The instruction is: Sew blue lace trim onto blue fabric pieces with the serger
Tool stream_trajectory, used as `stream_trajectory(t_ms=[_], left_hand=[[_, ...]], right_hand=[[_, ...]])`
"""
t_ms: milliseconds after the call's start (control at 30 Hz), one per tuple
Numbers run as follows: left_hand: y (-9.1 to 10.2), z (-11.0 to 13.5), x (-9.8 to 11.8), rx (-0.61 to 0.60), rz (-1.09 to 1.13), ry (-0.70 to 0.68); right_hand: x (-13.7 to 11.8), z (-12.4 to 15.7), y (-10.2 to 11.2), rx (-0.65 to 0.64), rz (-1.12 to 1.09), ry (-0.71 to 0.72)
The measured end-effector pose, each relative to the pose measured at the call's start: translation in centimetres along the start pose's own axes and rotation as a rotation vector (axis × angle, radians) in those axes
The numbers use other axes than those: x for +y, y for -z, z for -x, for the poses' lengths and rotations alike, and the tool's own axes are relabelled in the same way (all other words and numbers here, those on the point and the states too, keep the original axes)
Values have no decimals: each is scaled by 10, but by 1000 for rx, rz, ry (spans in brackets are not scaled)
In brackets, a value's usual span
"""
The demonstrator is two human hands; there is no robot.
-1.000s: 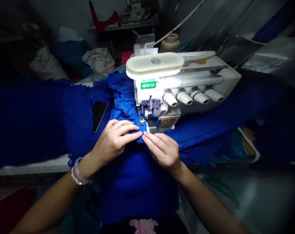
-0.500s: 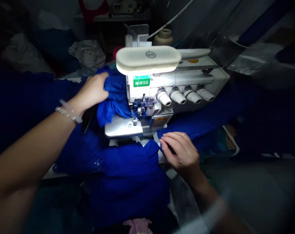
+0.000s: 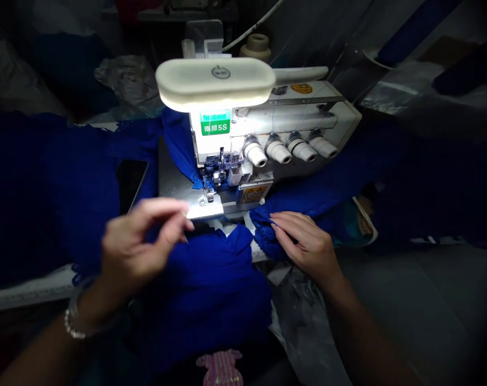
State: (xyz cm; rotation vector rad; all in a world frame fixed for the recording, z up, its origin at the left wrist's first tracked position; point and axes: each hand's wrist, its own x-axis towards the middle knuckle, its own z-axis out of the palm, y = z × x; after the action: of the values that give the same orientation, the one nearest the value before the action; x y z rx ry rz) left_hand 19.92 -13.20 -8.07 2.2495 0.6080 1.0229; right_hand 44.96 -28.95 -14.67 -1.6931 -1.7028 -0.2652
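Observation:
My left hand (image 3: 141,244) hangs in front of the sewing machine's metal plate. Its thumb and fingertips come together, with nothing visible between them. My right hand (image 3: 308,244) pinches the edge of a bunched blue fabric piece (image 3: 265,230) at the table's front edge, right of the needle area. An overlock sewing machine (image 3: 211,136) stands before me, its lamp (image 3: 215,80) lit. More blue cloth (image 3: 179,142) lies behind its presser foot (image 3: 210,194). A larger blue cloth (image 3: 211,284) drapes from the table's edge towards my lap.
A dark phone (image 3: 131,179) lies on blue cloth left of the machine. Thread tension knobs (image 3: 279,150) line the machine's front. A thread cone (image 3: 256,47) stands behind. A pale-rimmed bin (image 3: 372,233) is at the right, and a clear plastic bag (image 3: 303,321) hangs below.
My left hand has let go of the blue cloth behind the presser foot and come down towards me. My right hand stays near the same spot, with more bunched fabric showing beside it.

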Motion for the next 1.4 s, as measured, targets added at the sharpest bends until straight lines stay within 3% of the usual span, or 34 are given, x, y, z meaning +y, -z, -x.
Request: stream_trajectory(t_ms=[67, 100, 167, 300, 433, 500, 567, 633, 733, 833, 900, 1033, 1100, 1233, 1267, 1333, 1400], left_hand=[[-10, 21, 7, -303, 116, -80], [-14, 26, 8, -395, 141, -107], [-16, 29, 5, -450, 156, -57], [-2, 33, -20, -259, -87, 206], [12, 60, -40, -280, -452, 295], [11, 75, -40, -226, -530, 359], [5, 85, -37, -188, -546, 419], [-3, 90, -34, -201, -490, 449], [-10, 88, -29, -121, -348, 416], [-7, 84, -23, 16, -179, 410], [-2, 81, -17, 61, 11, 483], [2, 69, 1, 86, 430, 623], [0, 57, 7, 113, 524, 605], [-8, 29, 10, 138, 556, 461], [-11, 22, 9, 116, 539, 403], [-18, 10, 6, 25, 438, 223], [-26, 1, 1, -70, 247, -17]], right_hand=[[-1, -1, 3, -43, -3, 1], [-1, -1, 4, -65, 3, -4], [0, 1, 4, -88, 9, -26], [-2, 5, -1, -80, 62, -32], [-24, 3, -3, 50, 117, -37], [-45, 1, -6, 104, 31, -45], [-68, 2, -15, 44, -166, -39], [-89, 5, -29, -100, -348, -10], [-108, 13, -53, -245, -358, 74], [-112, 18, -68, -273, -290, 69], [-112, 18, -70, -274, -313, 21], [-120, 6, -61, -234, -563, -110], [-125, -2, -51, -297, -785, -233], [-125, -10, -30, -665, -1267, -602], [-123, -11, -27, -695, -1358, -699], [-116, -13, -27, -580, -1452, -871], [-109, -16, -31, -373, -1434, -971]])
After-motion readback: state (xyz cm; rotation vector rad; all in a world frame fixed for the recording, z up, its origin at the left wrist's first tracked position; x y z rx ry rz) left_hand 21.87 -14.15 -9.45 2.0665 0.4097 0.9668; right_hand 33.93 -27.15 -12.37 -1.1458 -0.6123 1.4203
